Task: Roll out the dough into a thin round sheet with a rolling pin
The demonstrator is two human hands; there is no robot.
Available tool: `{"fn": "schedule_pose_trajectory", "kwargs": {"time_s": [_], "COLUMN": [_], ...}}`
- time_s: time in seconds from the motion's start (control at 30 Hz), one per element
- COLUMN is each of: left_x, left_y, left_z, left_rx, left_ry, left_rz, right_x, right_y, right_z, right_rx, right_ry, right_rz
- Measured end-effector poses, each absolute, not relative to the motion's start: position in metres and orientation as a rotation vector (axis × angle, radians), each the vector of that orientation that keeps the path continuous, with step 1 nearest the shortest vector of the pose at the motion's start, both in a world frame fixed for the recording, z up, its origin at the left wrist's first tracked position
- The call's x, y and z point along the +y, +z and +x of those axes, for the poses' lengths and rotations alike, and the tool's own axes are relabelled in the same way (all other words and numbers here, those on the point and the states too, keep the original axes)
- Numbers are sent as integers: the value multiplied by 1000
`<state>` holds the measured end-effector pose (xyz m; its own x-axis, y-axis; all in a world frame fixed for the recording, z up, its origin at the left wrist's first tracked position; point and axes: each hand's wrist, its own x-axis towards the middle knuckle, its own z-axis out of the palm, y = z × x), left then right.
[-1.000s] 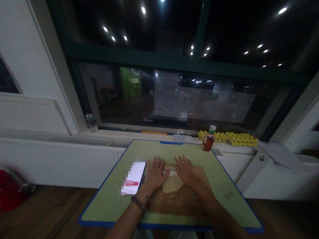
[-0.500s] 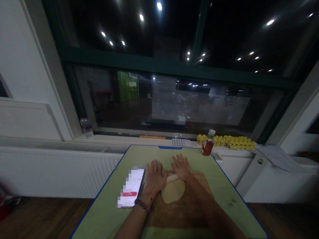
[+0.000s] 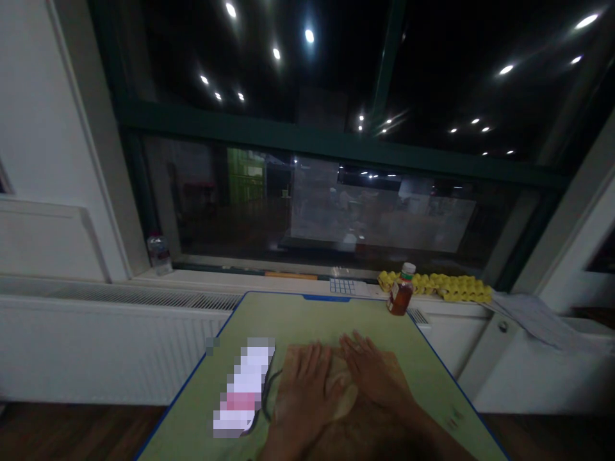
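Both hands lie side by side over a thin sheet of dough (image 3: 346, 403) on a brown wooden board (image 3: 396, 366). My left hand (image 3: 307, 387) is flat, palm down, with its fingers stretched forward over the dough's left part. On the right side, my right hand (image 3: 375, 371) also faces down, its fingers extended and slanting to the left. Most of the dough is covered by the hands. A pale rolling pin that showed between them earlier cannot be made out clearly now; the palms seem to cover it. A lit phone (image 3: 245, 387) lies left of my left hand.
The board rests on a light green table (image 3: 288, 314) with a blue edge. A bottle of red-brown liquid (image 3: 400, 293) stands at its far right corner. Beyond are yellow egg trays (image 3: 446, 285), a clear bottle (image 3: 159, 255) and papers (image 3: 528, 314) along the windowsill.
Both hands have moved back toward me over the dough, from its far edge, with the rolling pin slipping out of sight beneath them. The view has tilted up slightly.
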<state>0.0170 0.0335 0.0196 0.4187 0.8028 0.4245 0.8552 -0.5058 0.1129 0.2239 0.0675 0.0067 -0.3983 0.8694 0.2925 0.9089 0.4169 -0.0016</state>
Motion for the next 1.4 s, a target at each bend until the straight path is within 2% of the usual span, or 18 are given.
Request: {"fn": "schedule_pose_trajectory", "kwargs": {"time_s": [0.13, 0.3, 0.43, 0.6, 0.73, 0.87, 1.1, 1.2, 1.4], "left_x": [74, 92, 64, 43, 66, 78, 35, 32, 73], "left_y": [29, 33, 30, 26, 36, 49, 41, 32, 23], "left_z": [14, 9, 17, 20, 18, 18, 25, 27, 22], "left_rx": [-1784, -1976, -1900, -1605, -1894, -2204, -1836, -1731, -2045], "left_ry": [-476, -429, -443, -584, -478, -332, -515, -594, -492], "left_rz": [-2511, -2331, -2454, -2627, -2621, -2534, -2676, -2689, -2529], "right_x": [105, 138, 127, 112, 126, 142, 109, 103, 143], "right_y": [32, 51, 36, 12, 25, 46, 18, 12, 31], "right_z": [195, 168, 185, 215, 200, 175, 214, 225, 191], "right_rx": [-2440, -2378, -2536, -2508, -2618, -2600, -2634, -2566, -2761], "right_ry": [-129, 52, -5, -82, -75, 11, -130, -150, -129], "right_rz": [-1700, -1883, -1638, -1554, -1534, -1760, -1469, -1498, -1501]}}
